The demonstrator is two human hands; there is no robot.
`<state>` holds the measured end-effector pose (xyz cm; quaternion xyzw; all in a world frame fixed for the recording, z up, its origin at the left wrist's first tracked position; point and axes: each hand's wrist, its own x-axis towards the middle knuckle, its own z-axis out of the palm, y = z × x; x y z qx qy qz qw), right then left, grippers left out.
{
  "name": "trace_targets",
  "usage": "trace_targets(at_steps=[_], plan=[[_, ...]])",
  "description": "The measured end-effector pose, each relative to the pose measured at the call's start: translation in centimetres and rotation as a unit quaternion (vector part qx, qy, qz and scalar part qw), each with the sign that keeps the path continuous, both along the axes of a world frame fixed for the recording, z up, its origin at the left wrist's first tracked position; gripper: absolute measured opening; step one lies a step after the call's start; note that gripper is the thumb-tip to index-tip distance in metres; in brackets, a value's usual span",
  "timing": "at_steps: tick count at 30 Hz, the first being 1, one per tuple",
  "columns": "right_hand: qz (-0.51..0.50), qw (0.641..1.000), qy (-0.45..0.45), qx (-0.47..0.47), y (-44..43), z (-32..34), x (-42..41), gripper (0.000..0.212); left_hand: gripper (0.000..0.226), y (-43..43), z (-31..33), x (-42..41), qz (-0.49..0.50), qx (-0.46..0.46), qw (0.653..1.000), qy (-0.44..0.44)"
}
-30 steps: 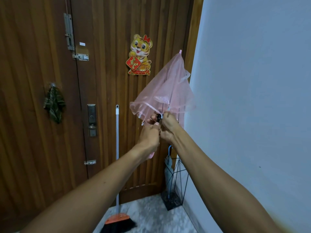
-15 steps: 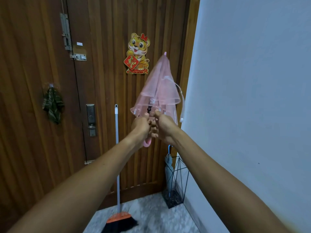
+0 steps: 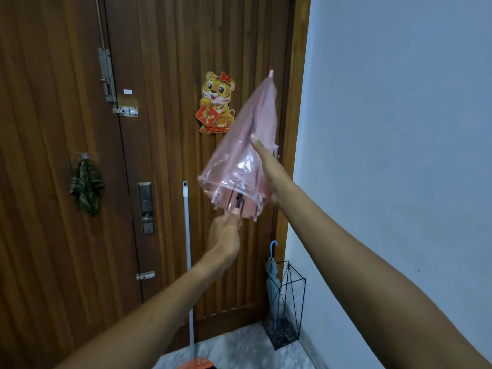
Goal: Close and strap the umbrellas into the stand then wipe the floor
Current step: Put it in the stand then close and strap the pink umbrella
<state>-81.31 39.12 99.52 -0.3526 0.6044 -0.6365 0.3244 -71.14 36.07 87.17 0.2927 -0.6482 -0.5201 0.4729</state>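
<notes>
A small pink see-through umbrella (image 3: 241,158) is folded down and held up in front of the door, tip up and to the right. My left hand (image 3: 225,234) grips its handle just below the canopy. My right hand (image 3: 267,166) lies along the canopy's right side, fingers wrapped around the loose plastic. On the floor in the corner stands a black wire umbrella stand (image 3: 288,302), and a closed grey umbrella with a blue hooked handle (image 3: 272,270) leans in it.
A wooden door (image 3: 165,129) with a tiger sticker (image 3: 217,102) fills the front. A broom with a white pole (image 3: 187,251) and orange head leans on it. A dark cloth (image 3: 86,186) hangs on a hook at left. White wall at right, marble floor (image 3: 239,350) below.
The right hand left the handle and slid up along the canopy. The umbrella tilted so its tip points more to the right, and the canopy has gathered closer to the shaft.
</notes>
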Motion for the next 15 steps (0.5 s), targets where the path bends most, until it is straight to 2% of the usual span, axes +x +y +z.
trace_targets(at_steps=[2,3,6,8,10,11,13,15], plan=[[-0.013,0.999,-0.026,-0.018,-1.3,-0.2,0.1,0.12,0.059,1.3,-0.1,-0.2,-0.049,-0.037,0.998,-0.006],[-0.045,0.998,-0.04,-0.035,-2.0,-0.5,-0.1,0.111,0.055,1.8,0.2,-0.2,-0.057,-0.053,0.997,-0.01],[-0.119,0.991,-0.022,-0.054,-2.8,-1.1,-0.6,0.056,0.051,2.7,0.9,0.3,-0.077,-0.098,0.992,-0.036],[-0.139,0.99,0.02,-0.032,-2.8,-1.4,-1.0,0.038,0.056,2.6,1.0,1.1,-0.089,-0.147,0.981,-0.095],[-0.14,0.988,0.058,-0.011,-2.6,-1.7,-1.4,0.03,0.057,1.7,1.2,2.2,-0.038,-0.232,0.963,-0.13],[-0.135,0.987,0.082,0.003,-2.3,-1.8,-1.5,0.026,0.054,1.1,1.4,2.6,0.007,-0.259,0.958,-0.119],[-0.108,0.986,0.127,0.025,-1.7,-2.3,-1.6,0.02,0.046,-0.5,2.5,3.0,0.135,-0.258,0.953,-0.088],[-0.064,0.983,0.167,0.037,-1.1,-2.8,-1.7,0.021,0.042,-2.4,4.3,3.2,0.224,-0.202,0.95,-0.075]])
